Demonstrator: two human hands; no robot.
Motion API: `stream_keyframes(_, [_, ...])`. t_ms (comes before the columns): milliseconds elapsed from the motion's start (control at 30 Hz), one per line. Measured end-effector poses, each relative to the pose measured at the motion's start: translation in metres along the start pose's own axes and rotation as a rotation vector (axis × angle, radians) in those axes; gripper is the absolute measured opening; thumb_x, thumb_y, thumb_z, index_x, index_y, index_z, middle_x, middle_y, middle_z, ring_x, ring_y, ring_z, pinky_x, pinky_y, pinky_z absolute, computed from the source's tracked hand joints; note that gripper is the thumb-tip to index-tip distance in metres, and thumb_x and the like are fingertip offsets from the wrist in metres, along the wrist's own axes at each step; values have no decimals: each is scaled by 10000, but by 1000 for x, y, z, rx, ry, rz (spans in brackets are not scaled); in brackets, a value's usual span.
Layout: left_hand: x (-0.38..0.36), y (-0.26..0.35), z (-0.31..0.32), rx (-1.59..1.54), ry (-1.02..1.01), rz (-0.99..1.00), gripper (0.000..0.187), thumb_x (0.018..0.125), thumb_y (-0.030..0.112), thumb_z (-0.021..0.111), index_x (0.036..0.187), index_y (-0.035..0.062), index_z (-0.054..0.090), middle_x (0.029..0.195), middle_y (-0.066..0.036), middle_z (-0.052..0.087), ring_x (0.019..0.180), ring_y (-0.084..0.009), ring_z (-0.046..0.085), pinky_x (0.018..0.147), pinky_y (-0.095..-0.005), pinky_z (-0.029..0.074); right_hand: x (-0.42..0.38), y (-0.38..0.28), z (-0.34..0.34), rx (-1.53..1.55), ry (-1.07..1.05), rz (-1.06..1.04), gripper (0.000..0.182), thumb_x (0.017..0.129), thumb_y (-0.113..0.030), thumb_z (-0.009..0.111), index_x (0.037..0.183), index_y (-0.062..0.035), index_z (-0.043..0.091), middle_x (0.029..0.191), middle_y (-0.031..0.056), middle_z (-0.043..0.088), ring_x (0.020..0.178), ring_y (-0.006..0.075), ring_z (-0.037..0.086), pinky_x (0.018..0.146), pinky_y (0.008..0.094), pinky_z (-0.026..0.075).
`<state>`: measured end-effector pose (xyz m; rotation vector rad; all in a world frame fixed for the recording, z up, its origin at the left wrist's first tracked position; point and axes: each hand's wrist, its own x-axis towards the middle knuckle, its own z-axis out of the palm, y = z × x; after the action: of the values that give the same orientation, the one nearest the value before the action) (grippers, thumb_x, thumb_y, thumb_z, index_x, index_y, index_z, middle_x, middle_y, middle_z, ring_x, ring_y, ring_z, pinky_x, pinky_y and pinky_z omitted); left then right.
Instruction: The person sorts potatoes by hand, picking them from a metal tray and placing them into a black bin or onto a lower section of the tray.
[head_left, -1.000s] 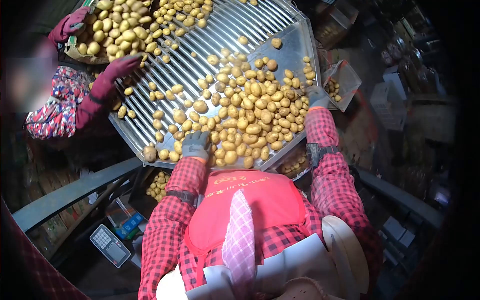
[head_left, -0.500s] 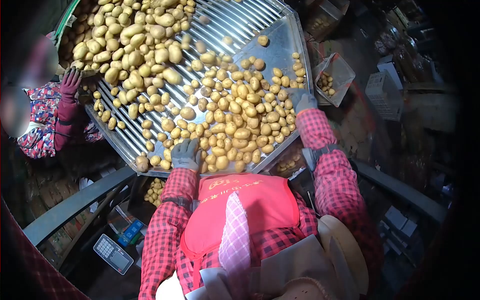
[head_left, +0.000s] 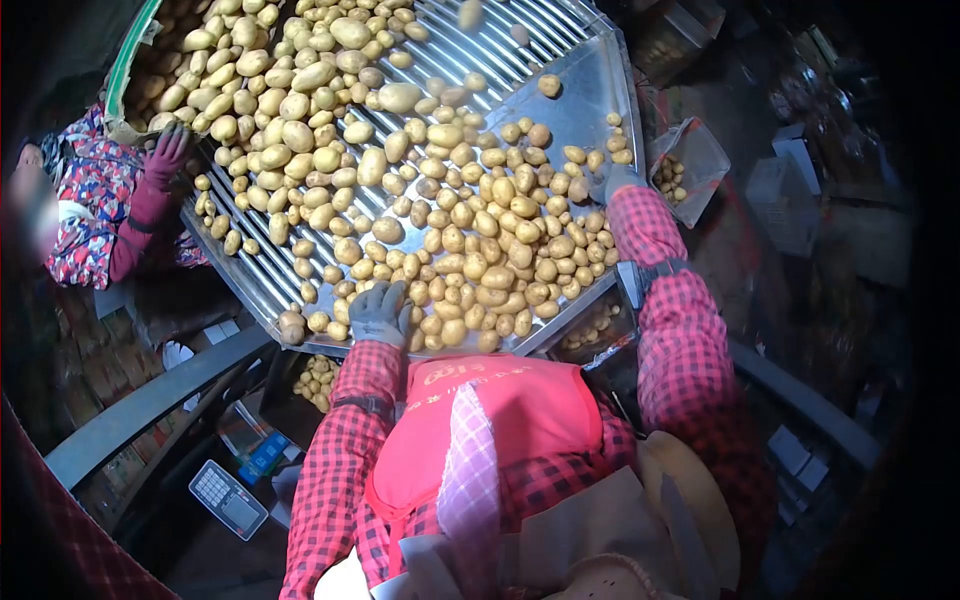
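Observation:
Many yellow potatoes (head_left: 500, 225) lie in a heap on a slatted metal sorting table (head_left: 590, 95). My left hand (head_left: 380, 312), in a grey glove, rests at the table's near edge with its fingers stretched forward against the potatoes. At the table's right side is my right hand (head_left: 615, 182), also in a grey glove. Its fingers point left into the heap, touching or very near a brownish potato (head_left: 578, 189). Neither hand visibly grips a potato, though the fingertips are partly hidden.
Across the left edge, a co-worker's hand in a maroon glove (head_left: 170, 150) is beside a green-edged chute (head_left: 118, 85) of potatoes. A plastic-lined crate (head_left: 700, 160) holds potatoes at right. A digital scale (head_left: 228, 498) lies low left. Curved metal rails (head_left: 165, 395) flank me.
More potatoes have spread down the slats from the upper left. My left hand's fingers have shifted slightly, and my right hand stays by the right rim. The view has moved a little.

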<state>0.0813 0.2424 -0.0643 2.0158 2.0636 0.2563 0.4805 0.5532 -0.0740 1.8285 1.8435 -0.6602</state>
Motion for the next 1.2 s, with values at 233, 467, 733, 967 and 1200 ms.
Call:
stream_keyframes(233, [3, 4, 1, 14, 56, 12, 442, 777, 300, 739, 1197, 187, 659, 1141, -91, 619, 991, -328, 592, 878, -491, 453, -3, -62, -9, 202, 279, 80, 398, 911, -406, 566, 1239, -209, 671, 1225, 158, 679, 1164, 360, 637, 996, 449, 501])
stream_keyframes(467, [5, 1, 3, 11, 90, 42, 443, 765, 315, 746, 1183, 189, 666, 1126, -96, 626, 967, -326, 599, 854, -482, 460, 26, -47, -6, 440, 625, -283, 417, 907, -444, 578, 1108, -97, 693, 1003, 187, 718, 962, 380, 691, 843, 451, 539])
stream_keyframes(733, [0, -1, 9, 33, 62, -23, 450, 794, 343, 729, 1218, 208, 665, 1200, -103, 621, 1077, -330, 566, 950, -486, 416, -24, -73, 5, -122, 208, -291, 291, 966, -219, 552, 1238, -160, 640, 1308, 125, 591, 1146, 303, 639, 929, 415, 525])
stream_keyframes(967, [-1, -5, 14, 51, 25, -27, 458, 823, 383, 680, 1239, 194, 653, 1241, -124, 621, 1091, -334, 574, 985, -480, 403, -16, -41, 48, 15, 203, -208, 361, 979, -198, 522, 1328, -117, 565, 1324, 152, 592, 1148, 326, 638, 926, 434, 521])
stream_keyframes(1200, [2, -5, 14, 71, 78, 16, 448, 806, 362, 701, 1214, 182, 663, 1226, -125, 628, 1085, -326, 586, 972, -480, 413, 4, 12, 19, 576, 215, -132, 403, 870, -257, 705, 1254, -150, 646, 1121, 132, 691, 1040, 219, 664, 906, 354, 536])
